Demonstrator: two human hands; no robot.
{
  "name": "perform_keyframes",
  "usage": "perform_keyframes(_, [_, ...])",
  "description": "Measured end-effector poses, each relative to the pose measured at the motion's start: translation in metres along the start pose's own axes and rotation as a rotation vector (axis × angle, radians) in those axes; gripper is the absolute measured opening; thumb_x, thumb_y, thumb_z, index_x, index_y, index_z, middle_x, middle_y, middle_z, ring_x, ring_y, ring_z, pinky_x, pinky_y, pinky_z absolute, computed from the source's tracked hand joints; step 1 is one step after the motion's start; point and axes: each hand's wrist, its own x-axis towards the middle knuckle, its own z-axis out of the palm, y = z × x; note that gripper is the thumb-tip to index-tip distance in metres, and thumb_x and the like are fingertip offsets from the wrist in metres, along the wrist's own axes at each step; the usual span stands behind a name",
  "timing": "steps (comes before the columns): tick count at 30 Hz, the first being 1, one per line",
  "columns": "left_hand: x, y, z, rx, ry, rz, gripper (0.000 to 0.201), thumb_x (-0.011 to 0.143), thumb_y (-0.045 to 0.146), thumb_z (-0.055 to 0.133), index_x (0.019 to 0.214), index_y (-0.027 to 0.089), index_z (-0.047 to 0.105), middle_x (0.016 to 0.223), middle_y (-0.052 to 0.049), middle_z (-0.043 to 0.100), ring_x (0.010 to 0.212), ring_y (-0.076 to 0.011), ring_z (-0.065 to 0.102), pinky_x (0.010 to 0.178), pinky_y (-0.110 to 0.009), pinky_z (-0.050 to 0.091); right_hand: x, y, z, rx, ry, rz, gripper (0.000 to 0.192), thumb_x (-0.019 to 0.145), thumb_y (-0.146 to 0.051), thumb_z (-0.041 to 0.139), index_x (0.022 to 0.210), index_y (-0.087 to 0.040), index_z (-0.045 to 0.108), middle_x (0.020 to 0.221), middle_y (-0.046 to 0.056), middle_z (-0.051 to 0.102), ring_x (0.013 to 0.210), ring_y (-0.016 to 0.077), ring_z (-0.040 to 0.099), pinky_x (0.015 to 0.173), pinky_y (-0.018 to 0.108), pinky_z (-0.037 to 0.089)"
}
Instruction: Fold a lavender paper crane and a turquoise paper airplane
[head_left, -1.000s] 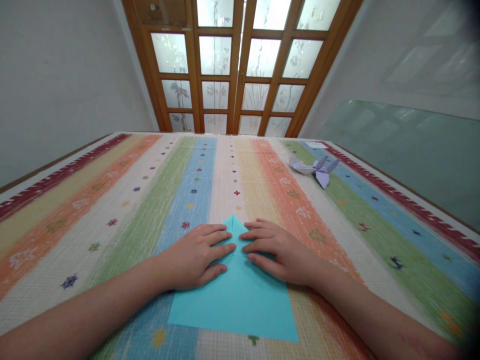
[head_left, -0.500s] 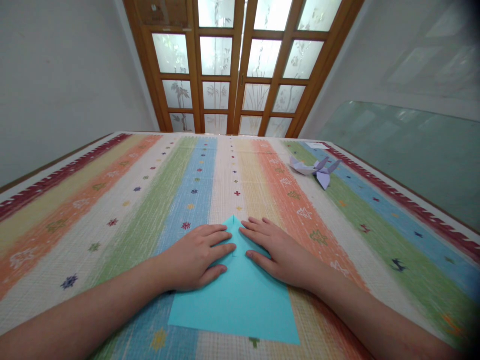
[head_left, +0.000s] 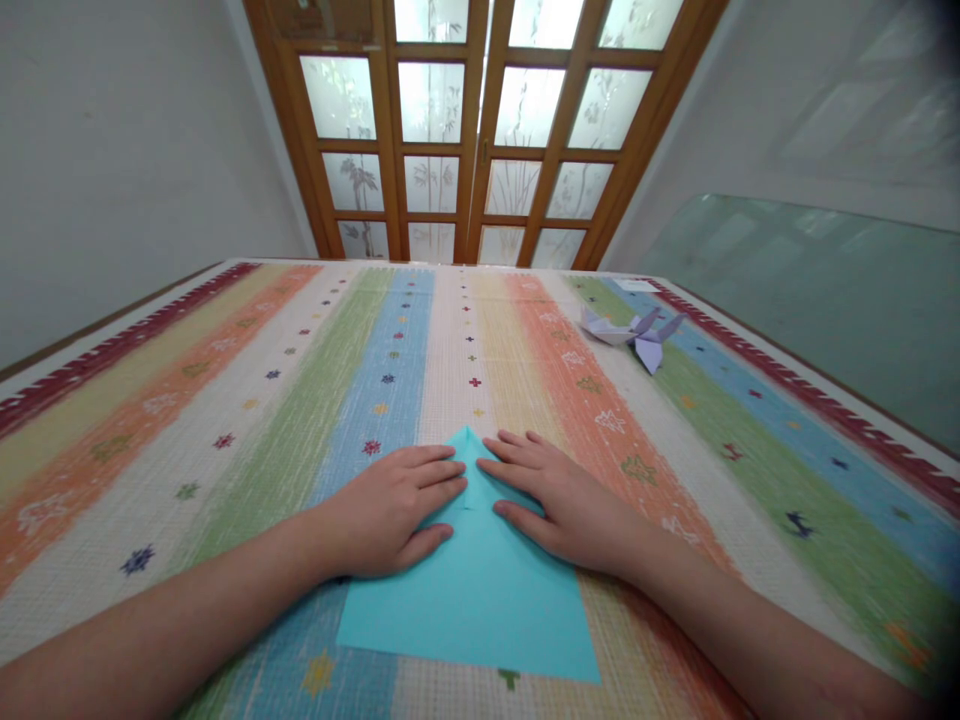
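Head cam: L grip (head_left: 401, 508) & R grip (head_left: 562, 500) both spread flat, pinching nothing, on the turquoise paper (head_left: 469, 600) right under them. Prob v light, creases easy imo, so hold by edges. Lilac folded paper (head_left: 649, 352) sits fwd-right of R grip.

A: Where does the view look from?
B: From the person's head; one worn camera, facing forward and down along the striped tablecloth (head_left: 225, 380); its stripes run away toward glazed doors (head_left: 471, 120), whose top is cut off.
A: How close does it sit?
B: Quite near; the left hand (head_left: 394, 515) and right hand (head_left: 559, 500) lie low, around the middle, with forearms (head_left: 195, 600) entering from the bottom corners; a turquoise sheet (head_left: 472, 600) under them reaches nearer still.
A: How wide is it?
B: Broad; the left wall (head_left: 135, 150) and a greenish panel (head_left: 810, 300) on the right both fit; the far right edge darkens.
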Motion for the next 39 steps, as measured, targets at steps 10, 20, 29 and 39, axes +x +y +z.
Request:
perform_keyframes(10, [-0.0005,0.0001,0.0005,-0.001,0.012,0.0,0.049,0.095,0.035,0.056,0.141,0.018,0.053,0.139,-0.014,0.058,0.133,-0.0323,0.049,0.11,-0.052,0.04,-0.001,0.0034,-0.0031,0.023,-0.005,-0.027,0.045,0.097,-0.037,0.057,0.142,-0.029,0.056,0.154,0.01,0.045,0.144,0.0328,0.037,0.118,0.06,0.026])
perform_keyframes(20, [0.0001,0.0003,-0.0001,-0.007,-0.003,-0.01,0.042,0.095,0.033,0.057,0.136,0.023,0.06,0.138,-0.012,0.059,0.132,-0.0326,0.049,0.11,-0.053,0.041,-0.0004,-0.0004,-0.0028,0.031,0.007,0.008,0.042,0.098,-0.039,0.055,0.138,-0.028,0.06,0.151,0.011,0.049,0.143,0.0324,0.039,0.117,0.06,0.028])
perform_keyframes(29, [-0.0004,-0.0002,0.0006,-0.031,0.025,-0.005,0.041,0.095,0.033,0.058,0.135,0.025,0.061,0.139,-0.012,0.058,0.134,-0.0325,0.048,0.11,-0.054,0.04,-0.0004,-0.0003,0.0005,0.035,0.034,-0.014,0.042,0.097,-0.036,0.057,0.138,-0.028,0.06,0.15,0.011,0.05,0.141,0.0329,0.041,0.116,0.061,0.028])
perform_keyframes(39, [0.0005,-0.0008,-0.0004,-0.018,0.002,-0.008,0.041,0.094,0.033,0.058,0.134,0.025,0.061,0.14,-0.012,0.057,0.134,-0.0327,0.048,0.111,-0.054,0.04,-0.0002,-0.0035,-0.0035,-0.015,-0.024,0.007,0.041,0.098,-0.038,0.054,0.138,-0.028,0.06,0.153,0.01,0.047,0.143,0.0333,0.039,0.116,0.061,0.028])
